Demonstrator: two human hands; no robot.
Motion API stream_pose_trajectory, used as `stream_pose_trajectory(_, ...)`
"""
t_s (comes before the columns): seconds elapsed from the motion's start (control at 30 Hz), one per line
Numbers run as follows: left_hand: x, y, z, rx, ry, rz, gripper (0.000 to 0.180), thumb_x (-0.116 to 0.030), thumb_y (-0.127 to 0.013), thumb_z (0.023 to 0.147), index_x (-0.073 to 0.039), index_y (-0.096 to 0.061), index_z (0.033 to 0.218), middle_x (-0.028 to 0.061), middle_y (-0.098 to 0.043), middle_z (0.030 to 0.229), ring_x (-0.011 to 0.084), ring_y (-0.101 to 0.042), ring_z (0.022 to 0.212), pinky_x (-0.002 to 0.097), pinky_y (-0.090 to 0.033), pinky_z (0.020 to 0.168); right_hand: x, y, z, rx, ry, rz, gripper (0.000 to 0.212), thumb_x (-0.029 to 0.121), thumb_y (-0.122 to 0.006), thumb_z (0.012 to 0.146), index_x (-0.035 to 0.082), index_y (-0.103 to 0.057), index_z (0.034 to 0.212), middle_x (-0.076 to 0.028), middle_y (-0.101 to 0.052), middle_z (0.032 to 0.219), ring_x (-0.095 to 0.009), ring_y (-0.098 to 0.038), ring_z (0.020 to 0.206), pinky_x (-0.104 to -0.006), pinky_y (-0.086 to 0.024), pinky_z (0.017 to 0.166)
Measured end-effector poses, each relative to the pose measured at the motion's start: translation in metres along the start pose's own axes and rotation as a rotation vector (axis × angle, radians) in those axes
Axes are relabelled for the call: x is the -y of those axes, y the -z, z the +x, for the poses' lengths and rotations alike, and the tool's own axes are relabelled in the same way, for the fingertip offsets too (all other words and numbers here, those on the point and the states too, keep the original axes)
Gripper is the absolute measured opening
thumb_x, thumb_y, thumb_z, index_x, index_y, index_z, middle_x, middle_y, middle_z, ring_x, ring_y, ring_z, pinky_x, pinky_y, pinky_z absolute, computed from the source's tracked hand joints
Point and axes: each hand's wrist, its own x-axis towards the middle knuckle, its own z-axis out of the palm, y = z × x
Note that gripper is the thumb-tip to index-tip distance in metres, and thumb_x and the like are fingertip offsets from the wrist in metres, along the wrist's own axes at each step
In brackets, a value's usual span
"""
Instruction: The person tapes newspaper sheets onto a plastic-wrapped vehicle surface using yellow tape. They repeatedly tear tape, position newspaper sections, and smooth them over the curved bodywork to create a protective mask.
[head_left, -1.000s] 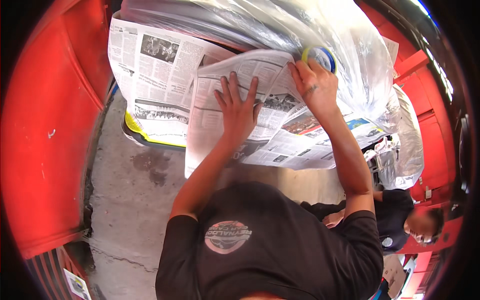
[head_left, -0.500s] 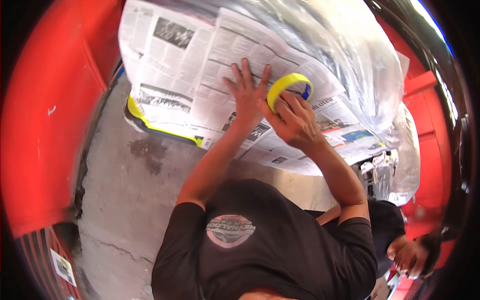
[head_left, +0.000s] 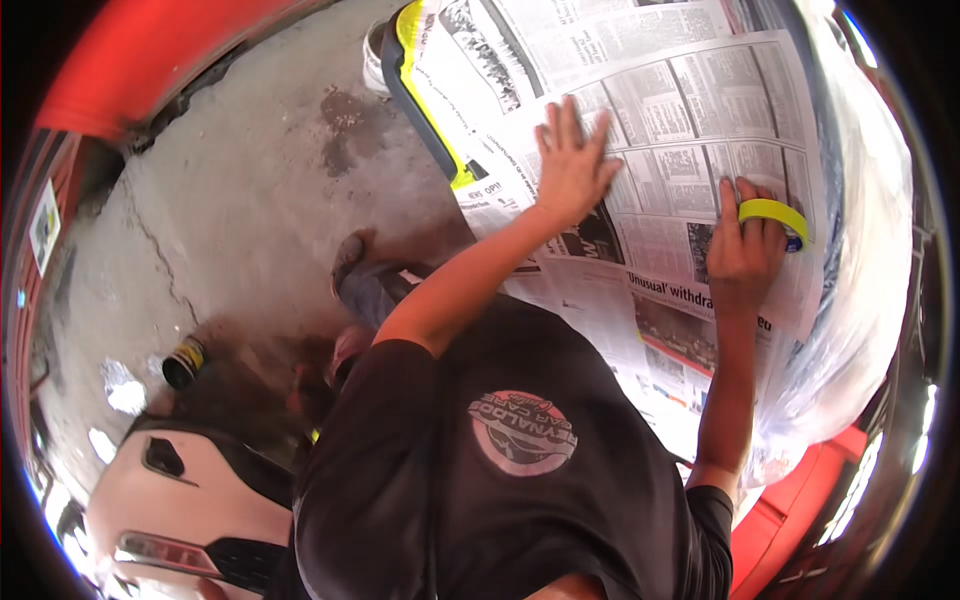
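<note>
Large newspaper sheets cover a broad panel in front of me, overlapping one another. My left hand lies on the paper with its fingers spread. Farther right, my right hand holds a roll of yellow tape, hooked over its fingers, while the index finger reaches along the paper. The paper's right edge is beside the roll, next to clear plastic sheeting. Yellow tape strips run along the panel's left edge, by a dark trim.
Concrete floor with a crack and a dark stain lies to the left. A white bucket stands by the panel, an open can lower left, near a white car bumper. Someone's leg shows close behind my left arm.
The view has swung round, bringing the bumper and can into sight. My right hand has moved away from my left, toward the paper's right side, with the tape roll. My left hand stays spread.
</note>
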Motion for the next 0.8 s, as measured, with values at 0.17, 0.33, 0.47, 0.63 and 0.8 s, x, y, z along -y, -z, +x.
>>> stream_pose_trajectory(0.17,0.046,-0.025,-0.018,-0.027,0.27,-0.196,0.073,-0.035,-0.056,0.102,-0.009,-0.022,0.161,0.0389,-0.012,0.159,0.0563,-0.022,0.146,0.0572,-0.026,0.12,0.003,0.009,-0.004,-0.022,-0.084,0.058,0.04,0.007,-0.066,0.087,0.011,-0.067,0.126,-0.01,-0.065,0.123,-0.035,-0.06,0.113,-0.0479,-0.047,0.094)
stream_pose_trajectory(0.33,0.019,-0.014,-0.005,-0.088,0.161,-0.133,0.07,-0.015,-0.065,0.096,-0.006,-0.031,0.156,0.0397,-0.021,0.155,0.0563,-0.03,0.142,0.0577,-0.032,0.117,-0.001,0.008,0.004,-0.036,-0.082,0.117,0.04,0.004,-0.064,0.085,0.007,-0.067,0.125,-0.015,-0.064,0.12,-0.036,-0.06,0.111,-0.0522,-0.046,0.093)
stream_pose_trajectory(0.47,-0.056,0.024,-0.001,-0.068,-0.109,-0.228,0.068,-0.018,-0.07,0.093,-0.009,-0.039,0.153,0.0356,-0.021,0.157,0.0549,-0.03,0.143,0.0569,-0.032,0.117,0.002,0.009,-0.003,-0.018,-0.182,0.237,0.042,0.004,-0.065,0.084,0.007,-0.068,0.126,-0.013,-0.061,0.125,-0.037,-0.054,0.12,-0.0506,-0.041,0.1)
stream_pose_trajectory(0.63,-0.063,0.012,-0.005,0.013,-0.134,-0.183,0.081,-0.029,-0.078,0.086,-0.007,-0.038,0.154,0.0369,-0.014,0.16,0.0571,-0.021,0.146,0.0561,-0.028,0.118,0.007,0.01,-0.001,-0.006,-0.167,0.229,0.041,0.003,-0.064,0.083,0.005,-0.068,0.124,-0.015,-0.063,0.123,-0.038,-0.056,0.114,-0.0525,-0.044,0.097)
stream_pose_trajectory(0.8,-0.034,0.009,-0.024,-0.006,-0.078,-0.161,0.086,-0.039,-0.076,0.087,-0.014,-0.035,0.157,0.0334,-0.011,0.163,0.0575,-0.015,0.148,0.0681,-0.03,0.112,0.013,0.0,0.009,0.071,-0.091,0.147,0.052,0.015,-0.071,0.078,0.008,-0.065,0.129,-0.016,-0.063,0.128,-0.039,-0.058,0.112,-0.0511,-0.047,0.095)
